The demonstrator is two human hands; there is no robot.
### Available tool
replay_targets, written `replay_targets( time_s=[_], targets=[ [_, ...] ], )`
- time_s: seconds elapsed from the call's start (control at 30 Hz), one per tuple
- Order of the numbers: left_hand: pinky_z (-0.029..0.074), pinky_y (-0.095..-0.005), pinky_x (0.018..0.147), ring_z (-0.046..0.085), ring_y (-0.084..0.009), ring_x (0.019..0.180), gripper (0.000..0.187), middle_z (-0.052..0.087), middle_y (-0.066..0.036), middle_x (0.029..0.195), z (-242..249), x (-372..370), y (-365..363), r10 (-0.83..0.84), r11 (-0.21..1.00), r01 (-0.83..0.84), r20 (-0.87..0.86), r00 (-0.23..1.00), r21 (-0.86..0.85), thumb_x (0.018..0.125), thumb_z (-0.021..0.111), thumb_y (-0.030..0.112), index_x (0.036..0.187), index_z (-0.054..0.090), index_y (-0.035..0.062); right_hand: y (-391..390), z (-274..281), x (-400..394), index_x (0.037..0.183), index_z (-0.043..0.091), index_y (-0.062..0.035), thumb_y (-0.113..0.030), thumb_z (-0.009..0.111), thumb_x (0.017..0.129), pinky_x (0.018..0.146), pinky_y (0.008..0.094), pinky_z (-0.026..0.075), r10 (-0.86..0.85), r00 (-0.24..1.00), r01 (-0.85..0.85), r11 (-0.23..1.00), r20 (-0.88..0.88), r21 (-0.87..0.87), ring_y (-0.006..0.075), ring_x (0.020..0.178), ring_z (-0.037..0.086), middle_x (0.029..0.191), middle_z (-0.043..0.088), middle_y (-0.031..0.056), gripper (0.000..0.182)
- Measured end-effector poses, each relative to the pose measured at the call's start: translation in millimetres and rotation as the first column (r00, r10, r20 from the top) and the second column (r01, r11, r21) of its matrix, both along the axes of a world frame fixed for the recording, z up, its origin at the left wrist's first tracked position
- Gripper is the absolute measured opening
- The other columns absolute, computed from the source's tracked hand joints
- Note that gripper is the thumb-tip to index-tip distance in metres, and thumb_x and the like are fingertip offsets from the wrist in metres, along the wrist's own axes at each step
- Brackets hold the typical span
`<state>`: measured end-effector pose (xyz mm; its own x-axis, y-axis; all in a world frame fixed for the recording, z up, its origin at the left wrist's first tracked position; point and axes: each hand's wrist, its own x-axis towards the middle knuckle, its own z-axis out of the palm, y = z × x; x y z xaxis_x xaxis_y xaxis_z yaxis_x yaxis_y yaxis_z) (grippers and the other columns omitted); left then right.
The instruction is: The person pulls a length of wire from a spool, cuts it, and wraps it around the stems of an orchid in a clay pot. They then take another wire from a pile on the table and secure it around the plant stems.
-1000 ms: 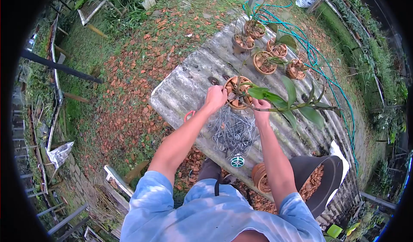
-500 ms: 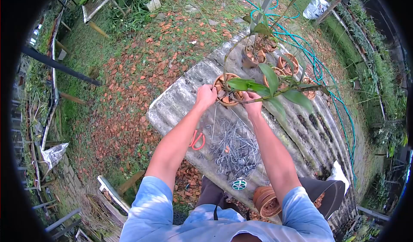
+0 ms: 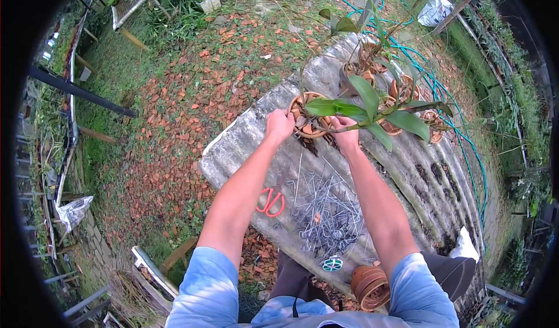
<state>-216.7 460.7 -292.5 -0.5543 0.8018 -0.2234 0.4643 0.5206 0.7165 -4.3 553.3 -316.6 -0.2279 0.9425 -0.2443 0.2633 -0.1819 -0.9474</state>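
Observation:
A terracotta pot filled with broken clay pieces is held between my two hands above the corrugated sheet. An orchid with long green leaves leans from it to the right. My left hand is closed on the left side of the rim. At the right side, my right hand is also closed on the pot, partly hidden by leaves and a stem. Dark strands, possibly roots, show just under the pot. Nearer me lie a heap of metal wire hooks and red-handled scissors.
The corrugated sheet serves as a tabletop. More potted plants stand at its far right, by a teal hose. A green-and-white spool and stacked clay pots sit near my body.
The pot has shifted slightly away from the wire hooks, with both hands on it. Dark strands now show beneath it. The whole view has shifted a little.

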Motion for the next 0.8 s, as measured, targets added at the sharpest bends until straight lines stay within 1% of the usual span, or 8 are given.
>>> replay_targets(
  time_s=[0.2,0.3,0.4,0.5,0.6,0.63,0.7,0.8],
  targets=[
    [0.06,-0.04,0.078,0.077,-0.0252,0.069,0.031,0.076,-0.015,0.075,-12.7,1.4,5.0,0.031,0.998,-0.034,0.069,0.997,0.046,0.1,0.058,0.024,0.104,0.078,0.0009,7.6,0.7,0.0,0.12,0.074,0.0039,-0.024,0.071,0.102,0.081,0.0323,0.057,0.038,0.998,-0.038,0.999,0.045,-0.017,0.0156,0.092,0.069,0.105,0.076,0.0095,0.033],
    [0.06,-0.0397,0.078,0.077,-0.0247,0.068,0.031,0.076,-0.015,0.075,-8.8,1.7,9.3,0.021,0.999,-0.021,-0.002,1.0,0.036,0.101,0.058,0.024,0.105,0.078,0.0008,16.6,-6.0,-1.6,0.125,0.072,0.0025,-0.025,0.07,0.103,0.08,0.0329,0.059,0.044,0.998,-0.043,0.998,0.035,-0.04,0.0157,0.093,0.069,0.107,0.075,0.0089,0.035],
    [0.06,-0.0407,0.082,0.077,-0.0267,0.074,0.032,0.077,-0.015,0.077,-5.0,3.5,13.2,0.049,0.999,-0.049,0.026,0.998,0.012,0.1,0.059,0.026,0.106,0.078,0.0009,19.9,-7.6,-4.9,0.128,0.071,0.0016,-0.025,0.069,0.104,0.081,0.0339,0.061,0.004,1.0,-0.004,0.997,-0.005,-0.081,0.0161,0.094,0.07,0.11,0.074,0.0085,0.036],
    [0.058,-0.0413,0.087,0.077,-0.0293,0.081,0.033,0.077,-0.015,0.078,-1.5,4.1,17.5,0.026,0.999,-0.027,-0.035,0.999,-0.017,0.1,0.059,0.027,0.107,0.079,0.0014,24.3,2.7,-6.5,0.131,0.069,0.0011,-0.024,0.069,0.104,0.085,0.0359,0.062,0.005,0.999,-0.012,0.99,-0.049,-0.143,0.0168,0.097,0.07,0.113,0.074,0.0087,0.037],
    [0.057,-0.0427,0.091,0.077,-0.0325,0.086,0.033,0.077,-0.016,0.078,-1.6,4.3,18.3,0.048,0.999,-0.048,-0.05,0.998,0.005,0.099,0.059,0.028,0.108,0.079,0.0022,26.0,13.6,-10.1,0.127,0.071,0.0035,-0.021,0.072,0.102,0.081,0.0347,0.064,-0.012,0.994,-0.004,0.989,-0.108,-0.146,0.0163,0.094,0.071,0.111,0.074,0.0105,0.035],
    [0.057,-0.0429,0.091,0.077,-0.0332,0.087,0.033,0.077,-0.017,0.079,-1.5,5.0,17.8,0.052,0.999,-0.051,-0.055,0.997,0.016,0.099,0.059,0.028,0.108,0.079,0.0023,27.2,15.1,-11.2,0.127,0.072,0.0016,-0.02,0.071,0.102,0.081,0.0352,0.065,-0.013,0.998,0.002,0.988,-0.066,-0.155,0.0164,0.095,0.071,0.11,0.074,0.009,0.033],
    [0.057,-0.0435,0.092,0.076,-0.0346,0.088,0.033,0.077,-0.018,0.081,1.2,6.1,16.1,0.056,0.998,-0.054,-0.065,0.996,0.037,0.099,0.059,0.028,0.109,0.078,0.0023,27.7,17.1,-12.2,0.127,0.072,0.0012,-0.02,0.071,0.102,0.081,0.0353,0.065,-0.017,0.994,0.0,0.987,-0.104,-0.162,0.0163,0.095,0.071,0.111,0.074,0.009,0.032],
    [0.055,-0.0496,0.092,0.07,-0.046,0.097,0.028,0.073,-0.028,0.095,6.1,7.2,14.3,0.091,0.992,-0.096,0.069,0.994,0.076,0.098,0.06,0.022,0.096,0.075,-0.0022,27.7,15.6,-14.2,0.132,0.069,0.0003,-0.021,0.07,0.103,0.086,0.0359,0.063,0.004,0.993,-0.023,0.986,-0.114,-0.168,0.018,0.102,0.07,0.117,0.073,0.009,0.036]
  ],
)
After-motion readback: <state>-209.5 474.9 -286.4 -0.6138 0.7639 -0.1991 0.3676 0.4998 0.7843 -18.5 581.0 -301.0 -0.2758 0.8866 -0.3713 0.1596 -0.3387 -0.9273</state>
